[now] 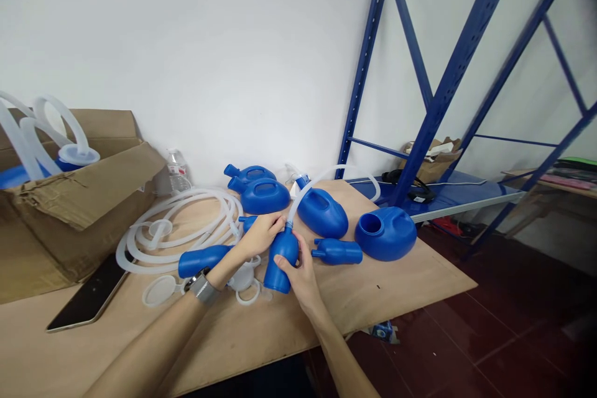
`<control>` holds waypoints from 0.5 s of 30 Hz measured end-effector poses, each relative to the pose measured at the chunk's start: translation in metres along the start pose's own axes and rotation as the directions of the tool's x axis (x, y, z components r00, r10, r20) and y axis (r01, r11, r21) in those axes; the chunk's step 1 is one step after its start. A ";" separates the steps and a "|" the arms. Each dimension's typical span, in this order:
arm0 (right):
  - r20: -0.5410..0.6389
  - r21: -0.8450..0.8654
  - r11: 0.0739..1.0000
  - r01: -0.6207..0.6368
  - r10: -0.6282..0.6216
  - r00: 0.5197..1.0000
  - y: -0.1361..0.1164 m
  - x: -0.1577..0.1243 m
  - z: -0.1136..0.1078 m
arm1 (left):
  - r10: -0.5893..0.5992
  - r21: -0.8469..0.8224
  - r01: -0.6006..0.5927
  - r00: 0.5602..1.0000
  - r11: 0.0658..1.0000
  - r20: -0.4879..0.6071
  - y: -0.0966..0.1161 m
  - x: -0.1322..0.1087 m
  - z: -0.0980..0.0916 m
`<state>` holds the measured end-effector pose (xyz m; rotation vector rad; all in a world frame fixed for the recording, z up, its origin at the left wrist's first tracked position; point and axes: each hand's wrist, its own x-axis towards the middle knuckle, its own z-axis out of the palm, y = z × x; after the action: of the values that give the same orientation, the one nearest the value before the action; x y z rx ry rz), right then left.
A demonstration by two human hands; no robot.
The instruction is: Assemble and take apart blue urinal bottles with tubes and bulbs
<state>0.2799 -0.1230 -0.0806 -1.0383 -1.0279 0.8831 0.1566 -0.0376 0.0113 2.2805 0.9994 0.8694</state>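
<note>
My right hand (pixel 302 270) is wrapped round a blue bottle-shaped funnel (pixel 281 261), its narrow neck pointing away from me. A clear tube (pixel 298 202) rises from that neck and arches off to the right. My left hand (pixel 262 235) is closed at the neck, where tube and funnel meet; its fingertips pinch there. Another blue funnel (pixel 200 260) lies under my left forearm, and a third (pixel 338 251) lies to the right of my hands. White caps (pixel 245 277) with rings are partly hidden behind my left wrist.
Blue jugs (pixel 265 196) stand at the back, one (pixel 386 234) near the right edge. Coiled tubing (pixel 135 242), a tablet (pixel 91 295), a plastic bottle (pixel 176 171) and a cardboard box (pixel 74 211) occupy the left. Blue shelving (pixel 431 112) rises behind the table (pixel 247 348).
</note>
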 end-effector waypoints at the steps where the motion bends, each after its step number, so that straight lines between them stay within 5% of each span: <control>1: -0.014 -0.005 1.000 -0.016 0.016 1.000 -0.002 0.000 0.000 | -0.005 -0.015 0.005 1.000 1.000 -0.004 0.001 -0.001 0.002; 5: -0.021 -0.102 0.995 -0.011 0.009 1.000 -0.001 -0.004 0.000 | -0.016 -0.026 0.015 0.999 1.000 -0.034 0.003 -0.007 0.008; 11: 0.024 -0.456 0.869 0.190 -0.202 0.979 0.003 -0.013 -0.001 | -0.013 0.098 0.021 0.997 0.995 -0.080 0.009 -0.012 0.010; 15: 0.038 -0.484 0.854 0.190 -0.196 0.980 0.002 -0.012 -0.001 | -0.004 0.184 0.016 0.998 0.983 -0.065 0.013 -0.008 0.006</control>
<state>0.2771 -0.1341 -0.0859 -1.3271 -1.3585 0.4545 0.1629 -0.0525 0.0134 2.4117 1.1623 0.8841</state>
